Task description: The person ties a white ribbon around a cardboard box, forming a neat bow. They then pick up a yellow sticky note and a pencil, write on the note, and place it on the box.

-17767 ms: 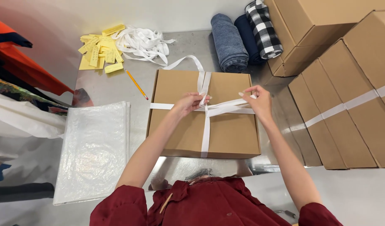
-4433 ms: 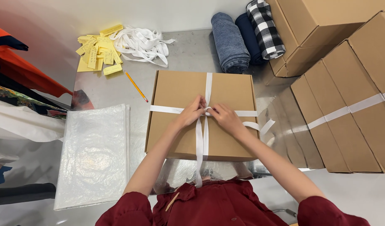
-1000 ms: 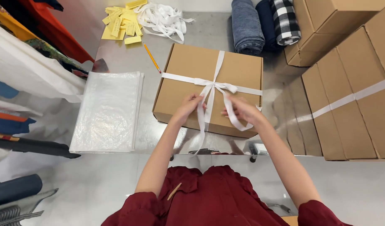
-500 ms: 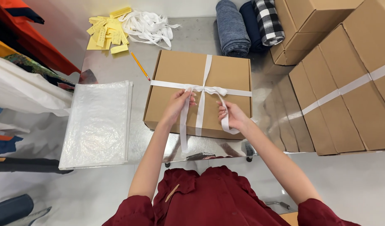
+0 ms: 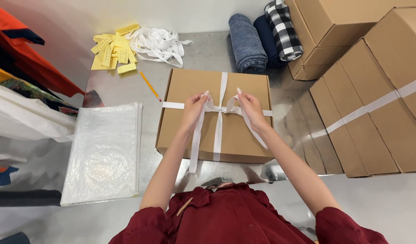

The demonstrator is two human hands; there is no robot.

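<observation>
Nearest the camera, dark red sleeves are seen, both forearms extended over a steel table point(image 5: 208, 54). A flat brown cardboard box point(image 5: 237, 135) lies closed at mid-table, its contents not visible; its near edge sits close to the table's front edge. A white ribbon point(image 5: 218, 131) is crossed over the lid, knotted at the centre, with two loose tails hanging over the front wall. The left hand point(image 5: 194, 108) is pinched on the ribbon loop just left of the knot; the right hand point(image 5: 251, 108) is pinched on the loop just right of it.

To the left of the box, a stack of clear, glossy plastic bags point(image 5: 104, 156) lies flat, apart from it. A yellow pencil point(image 5: 150, 85) lies between them, farther back.

On the right, larger cardboard boxes point(image 5: 375, 104), some banded in white tape, stand close to the table.

At the far edge: yellow paper tags point(image 5: 110, 49), a loose heap of white ribbon point(image 5: 156, 43), and rolled fabrics point(image 5: 262, 38) in blue, navy and black-white check. Bare steel remains behind the box.
</observation>
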